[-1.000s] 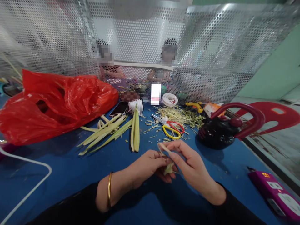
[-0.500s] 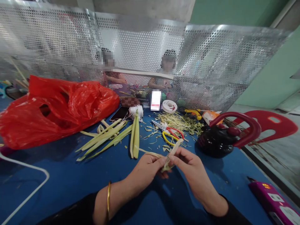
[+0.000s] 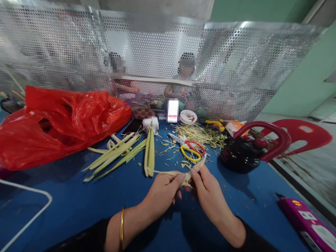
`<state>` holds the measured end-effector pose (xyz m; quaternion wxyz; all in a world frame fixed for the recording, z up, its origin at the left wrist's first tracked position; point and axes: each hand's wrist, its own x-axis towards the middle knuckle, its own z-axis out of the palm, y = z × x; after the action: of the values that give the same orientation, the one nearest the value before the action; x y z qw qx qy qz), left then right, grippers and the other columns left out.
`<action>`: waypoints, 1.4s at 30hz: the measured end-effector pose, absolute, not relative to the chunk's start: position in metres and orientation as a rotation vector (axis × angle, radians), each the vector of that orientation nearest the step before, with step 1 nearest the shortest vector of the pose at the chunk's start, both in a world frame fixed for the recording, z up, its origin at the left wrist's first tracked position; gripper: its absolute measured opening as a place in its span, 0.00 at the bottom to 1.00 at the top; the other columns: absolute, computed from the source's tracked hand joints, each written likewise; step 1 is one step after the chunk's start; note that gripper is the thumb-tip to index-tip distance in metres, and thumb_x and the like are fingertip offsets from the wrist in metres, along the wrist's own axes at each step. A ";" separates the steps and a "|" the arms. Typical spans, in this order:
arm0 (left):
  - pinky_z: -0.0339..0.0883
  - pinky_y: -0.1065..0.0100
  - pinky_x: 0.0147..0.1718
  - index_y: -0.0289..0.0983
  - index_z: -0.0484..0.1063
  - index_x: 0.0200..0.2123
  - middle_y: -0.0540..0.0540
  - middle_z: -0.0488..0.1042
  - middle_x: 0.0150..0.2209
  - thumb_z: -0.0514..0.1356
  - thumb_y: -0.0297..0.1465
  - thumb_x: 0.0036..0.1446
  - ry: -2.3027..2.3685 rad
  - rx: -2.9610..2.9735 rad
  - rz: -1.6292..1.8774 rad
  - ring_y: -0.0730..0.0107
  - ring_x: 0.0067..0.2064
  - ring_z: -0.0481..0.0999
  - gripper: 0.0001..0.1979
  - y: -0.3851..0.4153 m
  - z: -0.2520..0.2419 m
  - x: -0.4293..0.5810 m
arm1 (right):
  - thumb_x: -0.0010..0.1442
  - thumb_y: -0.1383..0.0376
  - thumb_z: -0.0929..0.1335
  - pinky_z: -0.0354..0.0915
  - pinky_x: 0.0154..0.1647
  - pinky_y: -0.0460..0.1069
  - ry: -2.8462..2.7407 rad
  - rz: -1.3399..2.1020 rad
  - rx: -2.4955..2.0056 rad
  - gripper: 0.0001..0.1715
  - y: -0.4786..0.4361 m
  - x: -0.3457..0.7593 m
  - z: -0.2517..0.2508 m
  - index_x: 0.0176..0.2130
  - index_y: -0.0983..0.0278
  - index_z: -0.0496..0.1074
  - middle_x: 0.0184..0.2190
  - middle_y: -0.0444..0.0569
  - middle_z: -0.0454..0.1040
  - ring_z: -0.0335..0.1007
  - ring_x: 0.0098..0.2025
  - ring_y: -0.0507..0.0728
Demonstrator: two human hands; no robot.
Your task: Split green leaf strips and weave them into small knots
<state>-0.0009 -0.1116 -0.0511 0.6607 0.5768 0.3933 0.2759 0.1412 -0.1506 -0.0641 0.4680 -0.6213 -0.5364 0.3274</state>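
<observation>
Between my two hands is a pale piece of plant leaf [image 3: 187,179], folded or knotted in the middle. My left hand [image 3: 165,189] pinches one end, from which a thin strip runs left. My right hand [image 3: 208,190] grips the other part, its pointed tip sticking up past the fingers. How the leaf is joined under my thumbs is hidden. Just beyond, scissors [image 3: 191,148] with red and yellow handles lie with their blades toward the back left. A folded green leaf [image 3: 149,154] and several long loose leaves [image 3: 112,157] lie left of my hands.
A red plastic bag [image 3: 65,126] fills the back left. White string [image 3: 151,125], a ribbon roll [image 3: 188,117] and plant scraps [image 3: 194,134] lie at the back. A black kettle [image 3: 238,155] and purple power strip [image 3: 306,220] stand right. Two people sit behind the perforated screen [image 3: 154,45].
My hands have turned the leaf slightly and drawn a little apart, so more of its pale middle shows. The whole view has shifted a little.
</observation>
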 end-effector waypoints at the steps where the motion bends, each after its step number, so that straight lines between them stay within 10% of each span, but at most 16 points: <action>1: 0.56 0.75 0.17 0.33 0.75 0.31 0.46 0.75 0.27 0.55 0.49 0.54 0.898 1.295 0.625 0.78 0.20 0.63 0.23 -0.112 -0.052 -0.001 | 0.65 0.54 0.59 0.63 0.22 0.47 -1.349 0.754 -1.554 0.14 -0.151 0.142 -0.065 0.33 0.60 0.62 0.23 0.43 0.69 0.66 0.23 0.54; 14: 0.37 0.70 0.18 0.37 0.64 0.19 0.56 0.58 0.15 0.59 0.53 0.48 0.865 1.156 0.619 0.81 0.16 0.47 0.24 -0.110 -0.048 0.001 | 0.63 0.58 0.63 0.62 0.27 0.44 -1.404 0.665 -1.431 0.11 -0.151 0.143 -0.059 0.33 0.62 0.67 0.24 0.42 0.70 0.65 0.26 0.52; 34: 0.38 0.70 0.18 0.36 0.67 0.20 0.58 0.52 0.14 0.61 0.51 0.48 0.879 1.154 0.607 0.81 0.17 0.45 0.23 -0.107 -0.049 -0.004 | 0.62 0.55 0.64 0.55 0.21 0.45 -1.285 0.649 -1.510 0.15 -0.152 0.144 -0.053 0.41 0.63 0.69 0.19 0.38 0.62 0.56 0.20 0.51; 42: 0.48 0.72 0.24 0.32 0.76 0.29 0.54 0.64 0.21 0.69 0.38 0.42 0.874 1.193 0.634 0.79 0.24 0.56 0.15 -0.108 -0.048 -0.005 | 0.62 0.57 0.63 0.51 0.19 0.45 -1.320 0.553 -1.504 0.14 -0.149 0.147 -0.052 0.42 0.64 0.70 0.18 0.36 0.55 0.52 0.19 0.50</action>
<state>-0.0045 -0.1085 -0.0479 0.6935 0.5342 0.3913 0.2839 0.1468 -0.1494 -0.0524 0.5080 -0.6239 -0.5477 0.2294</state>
